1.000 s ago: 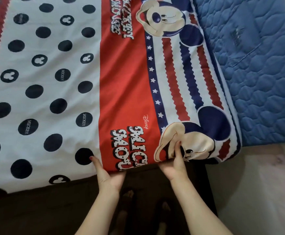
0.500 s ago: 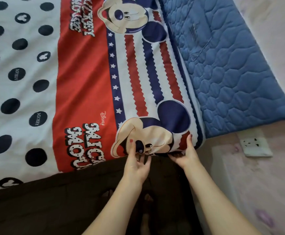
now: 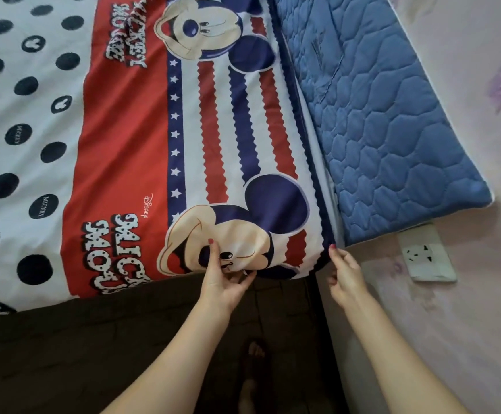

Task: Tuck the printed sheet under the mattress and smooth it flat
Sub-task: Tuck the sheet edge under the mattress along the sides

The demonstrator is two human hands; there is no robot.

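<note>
Over the last second both hands had been shifted along the bed's foot edge to its right corner. The printed sheet point(image 3: 142, 162) was spread over the mattress; its edge was pinched by the left hand point(image 3: 224, 274), thumb on top. At the corner, cloth was touched by the right hand point(image 3: 343, 271), fingers loosely curled. Tucking appeared nearly finished here.

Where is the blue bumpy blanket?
In the head view, the blue quilted pad lies at the upper right, against the wall, right beside the printed sheet and just above the wall socket.
</note>
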